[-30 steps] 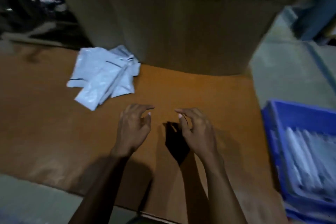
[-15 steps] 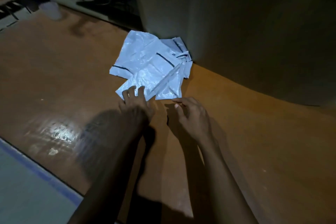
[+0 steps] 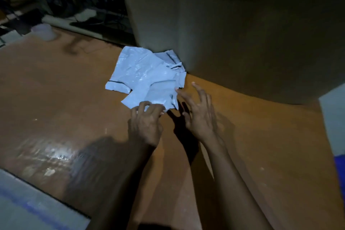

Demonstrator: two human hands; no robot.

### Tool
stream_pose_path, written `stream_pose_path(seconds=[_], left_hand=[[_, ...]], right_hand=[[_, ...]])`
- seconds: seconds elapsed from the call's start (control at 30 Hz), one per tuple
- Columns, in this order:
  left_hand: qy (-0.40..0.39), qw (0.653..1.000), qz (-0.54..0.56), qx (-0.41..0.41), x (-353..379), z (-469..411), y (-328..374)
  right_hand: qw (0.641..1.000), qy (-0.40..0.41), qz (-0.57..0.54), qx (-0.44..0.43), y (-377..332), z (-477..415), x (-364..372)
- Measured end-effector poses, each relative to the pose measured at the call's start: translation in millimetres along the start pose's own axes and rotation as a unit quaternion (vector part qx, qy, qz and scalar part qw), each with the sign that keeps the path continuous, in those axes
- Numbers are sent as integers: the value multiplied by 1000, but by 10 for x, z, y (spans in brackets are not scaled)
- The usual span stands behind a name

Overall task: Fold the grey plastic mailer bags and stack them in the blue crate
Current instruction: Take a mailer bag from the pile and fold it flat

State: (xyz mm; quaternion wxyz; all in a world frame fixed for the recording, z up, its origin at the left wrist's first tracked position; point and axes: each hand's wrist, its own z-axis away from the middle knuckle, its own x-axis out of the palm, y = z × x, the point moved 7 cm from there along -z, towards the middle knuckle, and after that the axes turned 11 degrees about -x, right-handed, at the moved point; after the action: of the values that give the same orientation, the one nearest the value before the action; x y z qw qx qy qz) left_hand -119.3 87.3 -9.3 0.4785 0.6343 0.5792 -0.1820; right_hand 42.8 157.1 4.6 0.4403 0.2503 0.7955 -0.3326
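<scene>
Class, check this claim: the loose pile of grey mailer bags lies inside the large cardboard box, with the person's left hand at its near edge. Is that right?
Not quite. In the head view the pile of grey mailer bags lies on the brown table, beside the large cardboard box, not inside it. The left hand is at its near edge, as stated.

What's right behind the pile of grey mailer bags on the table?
A large cardboard box stands directly behind the pile, whose far edge reaches its base. Whatever lies beneath the top bags is covered.
</scene>
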Motion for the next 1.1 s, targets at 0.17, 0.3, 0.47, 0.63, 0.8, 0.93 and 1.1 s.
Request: stream_pose_path(seconds=[0.17,0.3,0.47,0.63,0.8,0.93,1.1], left_hand=[[-110,983,85,123,-36,248,601],[-86,957,215,174,-177,354,1060],[-37,946,234,222,-69,475,1540],[-157,947,127,250,593,850,1742],[-250,942,103,200,916,1156,1722],[-346,919,45,186,1306,1367,1936],[-285,938,7,194,1547,1426,1993]], right_hand=[[999,15,42,11,303,423,-356],[994,76,30,66,739,975,-569],[956,235,130,119,1031,1838,-1163],[944,215,210,134,1067,2742,-1268],[955,136,129,229,1133,3045,-993],[959,71,131,240,1263,2699,-739],[956,-10,161,243,1393,2595,-412]])
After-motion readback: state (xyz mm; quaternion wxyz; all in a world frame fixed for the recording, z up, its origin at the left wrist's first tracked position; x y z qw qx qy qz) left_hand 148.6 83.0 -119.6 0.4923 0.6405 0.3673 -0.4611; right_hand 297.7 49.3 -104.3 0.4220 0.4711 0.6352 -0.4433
